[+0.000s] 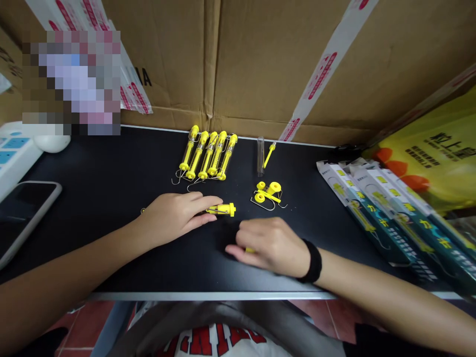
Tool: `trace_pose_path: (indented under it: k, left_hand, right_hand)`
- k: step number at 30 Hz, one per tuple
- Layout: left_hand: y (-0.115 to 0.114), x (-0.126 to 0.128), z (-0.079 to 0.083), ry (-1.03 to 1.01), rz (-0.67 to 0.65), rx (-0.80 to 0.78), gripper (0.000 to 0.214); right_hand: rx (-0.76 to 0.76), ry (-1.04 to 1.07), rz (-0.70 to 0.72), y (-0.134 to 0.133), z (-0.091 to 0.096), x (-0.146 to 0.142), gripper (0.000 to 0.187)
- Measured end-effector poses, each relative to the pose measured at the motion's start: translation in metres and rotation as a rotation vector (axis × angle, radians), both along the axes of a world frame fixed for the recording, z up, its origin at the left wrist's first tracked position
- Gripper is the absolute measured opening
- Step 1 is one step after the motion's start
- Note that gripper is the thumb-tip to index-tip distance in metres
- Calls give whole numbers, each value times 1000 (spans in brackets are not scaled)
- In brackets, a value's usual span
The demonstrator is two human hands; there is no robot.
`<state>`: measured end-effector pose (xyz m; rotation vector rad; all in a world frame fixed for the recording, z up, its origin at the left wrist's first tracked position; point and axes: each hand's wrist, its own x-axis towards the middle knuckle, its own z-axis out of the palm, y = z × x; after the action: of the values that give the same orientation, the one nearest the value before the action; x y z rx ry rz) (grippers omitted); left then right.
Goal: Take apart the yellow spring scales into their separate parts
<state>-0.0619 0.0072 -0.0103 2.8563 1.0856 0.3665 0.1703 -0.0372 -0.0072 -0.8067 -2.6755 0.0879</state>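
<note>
My left hand (178, 214) is closed around a spring scale (225, 210) with a clear tube and a yellow end cap, lying level just above the black tabletop. A metal wire hook or loop runs along its capped end. To the right, my right hand (273, 244) is curled shut, slightly blurred; a bit of a small yellow part (250, 250) shows under its fingers, the rest hidden. Beyond the hands, several assembled spring scales (208, 153) lie side by side. Loose yellow caps (274, 187) and metal hooks (268, 204) lie in a small pile past my right hand.
A clear tube (261, 157) and a yellow rod (269, 155) lie behind the pile. Several printed boxes (375, 218) stack on the right by a yellow bag (427, 148). A phone (28, 215) and power strip (15, 148) are left. Cardboard (253, 64) walls the back.
</note>
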Motion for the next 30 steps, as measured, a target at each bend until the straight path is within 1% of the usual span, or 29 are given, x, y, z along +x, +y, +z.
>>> trace_pose_path:
  k: [2, 3, 4, 6, 8, 10, 11, 13, 16, 18, 20, 24, 25, 26, 28, 29, 30]
  left_hand:
    - [-1, 0, 1, 14, 3, -10, 37]
    - [-1, 0, 1, 20, 4, -16, 37]
    - [-1, 0, 2, 23, 5, -19, 37]
    - [-2, 1, 3, 20, 4, -14, 37]
    - [-3, 1, 4, 11, -1, 1, 38]
    - [-3, 1, 4, 3, -10, 8, 38]
    - [-3, 1, 4, -1, -13, 9, 38]
    - [-3, 1, 4, -1, -14, 5, 37]
    - [-3, 0, 3, 4, -9, -3, 37]
    - [-3, 0, 2, 6, -7, -9, 37]
    - [-3, 0, 2, 8, -8, -13, 37]
    - [-3, 1, 3, 20, -6, -29, 36]
    - [-3, 1, 4, 22, -6, -32, 36]
    - [-3, 1, 4, 22, -6, -34, 36]
    - [-3, 1, 4, 15, -7, -33, 36]
    - [-3, 1, 4, 12, -9, -32, 36]
    - [-3, 1, 4, 8, -11, -31, 35]
  right_hand:
    - [-63, 164, -164, 14, 14, 11, 28]
    - [-94, 227, -268, 21, 21, 18, 25]
    - [-114, 278, -375, 29, 28, 26, 23]
    - [-153, 348, -512, 46, 38, 42, 24]
    - [-97, 341, -624, 62, 41, 58, 30]
    - [-17, 233, -703, 76, 38, 72, 39]
    - [-10, 176, -737, 82, 34, 77, 41]
    - [-69, 56, -770, 92, 23, 84, 41]
    - [-168, -83, -769, 101, 7, 87, 37]
    - [-181, -100, -786, 103, 0, 85, 35]
    - [-184, -90, -803, 103, -2, 83, 35]
    - [-219, -74, -792, 100, 3, 79, 36]
    - [-207, -72, -797, 98, 6, 79, 37]
    - [-173, -66, -813, 96, 9, 78, 38]
    - [-53, -37, -856, 89, 18, 73, 38]
    - [10, -10, -859, 84, 22, 70, 37]
    - [43, 19, -832, 77, 26, 65, 36]
